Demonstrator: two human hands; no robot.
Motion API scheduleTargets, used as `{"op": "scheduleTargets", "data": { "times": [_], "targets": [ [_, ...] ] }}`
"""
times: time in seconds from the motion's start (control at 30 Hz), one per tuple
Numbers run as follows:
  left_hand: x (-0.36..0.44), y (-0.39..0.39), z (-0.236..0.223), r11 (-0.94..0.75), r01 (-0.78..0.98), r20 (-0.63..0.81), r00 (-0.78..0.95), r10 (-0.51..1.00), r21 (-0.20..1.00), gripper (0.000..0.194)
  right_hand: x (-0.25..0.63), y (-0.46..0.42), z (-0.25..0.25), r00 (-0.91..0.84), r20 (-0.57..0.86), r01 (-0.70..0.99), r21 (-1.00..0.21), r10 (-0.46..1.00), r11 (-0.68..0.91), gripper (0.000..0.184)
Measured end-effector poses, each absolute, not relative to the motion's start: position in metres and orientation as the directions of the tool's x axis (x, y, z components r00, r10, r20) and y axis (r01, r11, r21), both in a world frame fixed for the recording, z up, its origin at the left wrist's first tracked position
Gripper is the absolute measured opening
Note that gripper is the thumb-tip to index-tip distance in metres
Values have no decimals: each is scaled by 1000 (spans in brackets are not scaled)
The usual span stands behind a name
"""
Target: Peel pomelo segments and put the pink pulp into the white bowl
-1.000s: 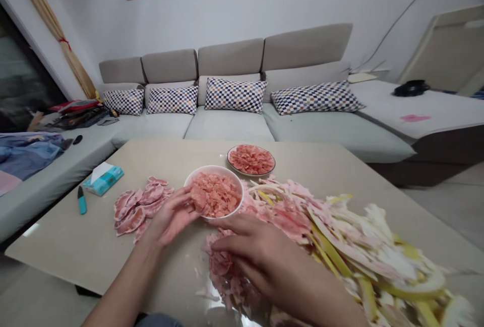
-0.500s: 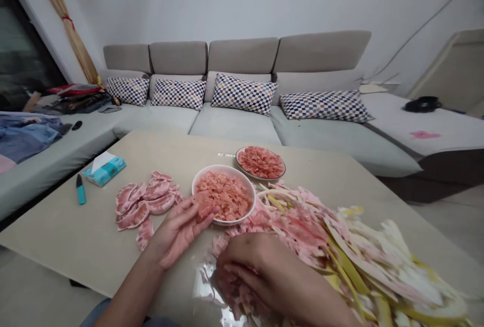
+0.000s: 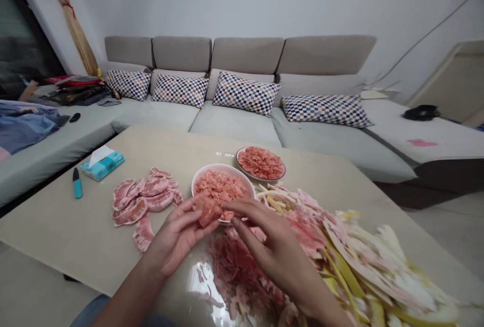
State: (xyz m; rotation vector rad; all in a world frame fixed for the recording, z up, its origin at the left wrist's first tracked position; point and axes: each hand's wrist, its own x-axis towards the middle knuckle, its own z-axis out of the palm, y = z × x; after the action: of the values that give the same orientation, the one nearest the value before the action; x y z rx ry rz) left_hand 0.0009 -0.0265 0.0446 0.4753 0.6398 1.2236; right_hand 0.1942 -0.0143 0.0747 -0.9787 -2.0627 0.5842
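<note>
My left hand (image 3: pixel 177 234) holds a piece of peeled pink pomelo flesh (image 3: pixel 209 211) in front of the white bowl (image 3: pixel 195 182). My right hand (image 3: pixel 270 244) reaches in from the right, thumb and fingers apart, with the fingertips close to that piece; whether they touch it I cannot tell. Peeled pomelo pulp (image 3: pixel 223 186) fills the bowl. Beneath my right hand lies a heap of pink membrane scraps (image 3: pixel 238 271). Several unpeeled pomelo segments (image 3: pixel 145 196) with pale pink skin lie to the left of my left hand.
A dark-rimmed plate of pulp (image 3: pixel 260 162) stands behind the bowl. Yellow and white pomelo rind (image 3: pixel 378 266) covers the table's right side. On the left are a tissue pack (image 3: pixel 104 165) and a knife with a teal handle (image 3: pixel 77 186). A grey sofa (image 3: pixel 234 120) stands beyond.
My right hand has risen from the membrane heap toward the piece in my left hand, and its fingers have spread. The left hand still holds the piece near the bowl.
</note>
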Motion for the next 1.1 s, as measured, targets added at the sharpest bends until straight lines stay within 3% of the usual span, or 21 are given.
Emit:
{"op": "scheduleTargets", "data": {
  "times": [0.23,0.43,0.63,0.87,1.03,1.1],
  "targets": [
    [5,-33,44,212,-501,-151,161,975,839,35,184,-1,67,-362,291,412,-803,886,432,26],
    [7,-28,37,134,-380,-111,81,990,915,29,176,2,64,-358,285,293,-870,889,397,7],
    [6,-19,27,81,-271,-68,55,996,959,31,176,11,54,-359,179,147,-958,916,245,15],
    [5,-16,28,86,-270,-68,74,995,959,30,173,18,41,-414,12,-144,-988,910,-53,25],
    [5,-14,26,132,-347,-119,59,991,928,31,174,21,38,-382,-63,-230,-960,922,-160,28],
    [5,-12,25,158,-397,-161,27,987,904,32,178,26,37,-307,-54,-226,-966,950,-128,29]
  ]
}}
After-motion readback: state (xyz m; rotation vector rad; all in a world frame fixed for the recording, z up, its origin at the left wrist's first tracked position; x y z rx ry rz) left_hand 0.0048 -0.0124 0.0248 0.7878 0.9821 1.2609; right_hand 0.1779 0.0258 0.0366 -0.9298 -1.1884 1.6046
